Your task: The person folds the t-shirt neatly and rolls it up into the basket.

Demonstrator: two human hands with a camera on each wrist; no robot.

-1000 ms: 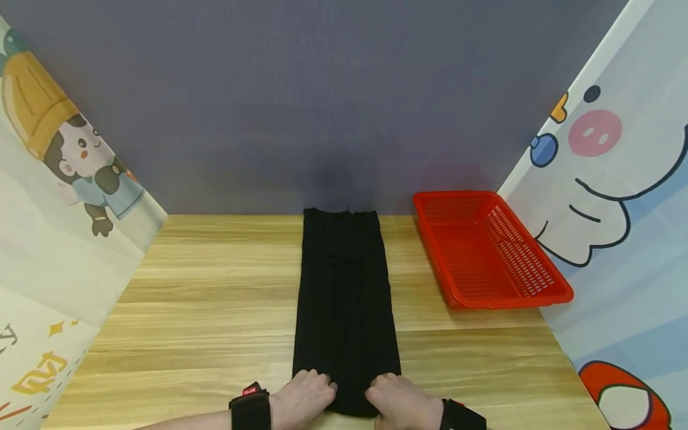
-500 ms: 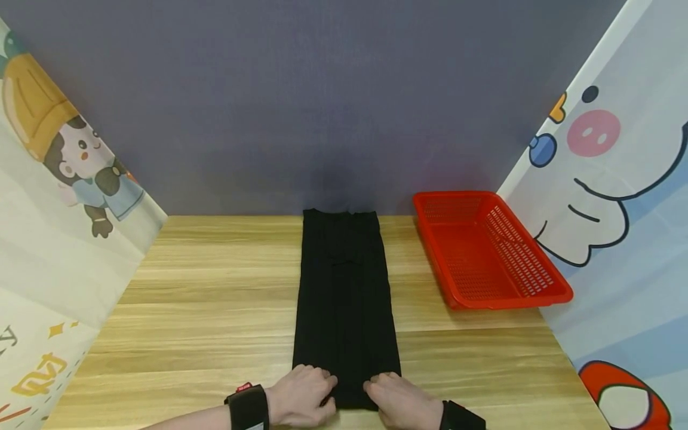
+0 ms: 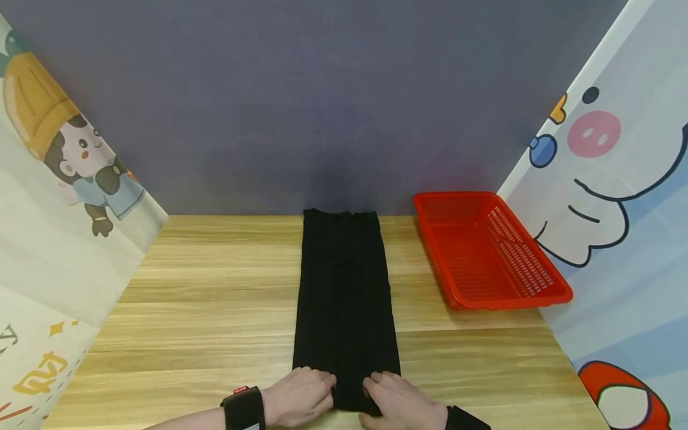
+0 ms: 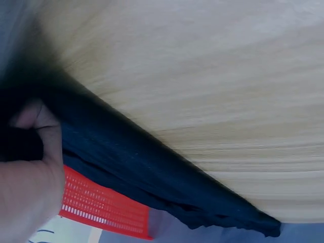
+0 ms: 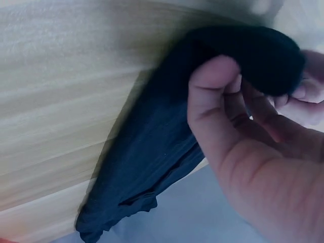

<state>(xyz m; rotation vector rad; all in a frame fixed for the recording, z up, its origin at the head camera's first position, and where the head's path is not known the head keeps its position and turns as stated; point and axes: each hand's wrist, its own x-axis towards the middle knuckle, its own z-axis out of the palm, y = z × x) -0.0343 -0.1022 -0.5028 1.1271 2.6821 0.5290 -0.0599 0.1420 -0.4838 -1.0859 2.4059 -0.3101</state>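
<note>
A black garment point(image 3: 346, 298), folded into a long narrow strip, lies flat on the table from the back edge to the near side. My left hand point(image 3: 301, 395) grips its near left corner with curled fingers. At the near right corner my right hand point(image 3: 405, 401) holds the cloth. In the right wrist view, the thumb and fingers of the right hand point(image 5: 253, 147) curl round the near end of the garment point(image 5: 147, 136), which bends upward there. The left wrist view has the left hand point(image 4: 30, 187) at the dark cloth, its fingertips mostly hidden in shadow.
A red plastic basket point(image 3: 513, 305) with perforated sides stands at the back right of the wooden table point(image 3: 215, 298). A grey panel point(image 3: 333, 107) rises behind the table. Printed cartoon sheets stand along the left and right sides.
Both hands stay at the near corners with only small shifts. The garment's near edge has drawn in slightly away from the front. The basket has not moved.
</note>
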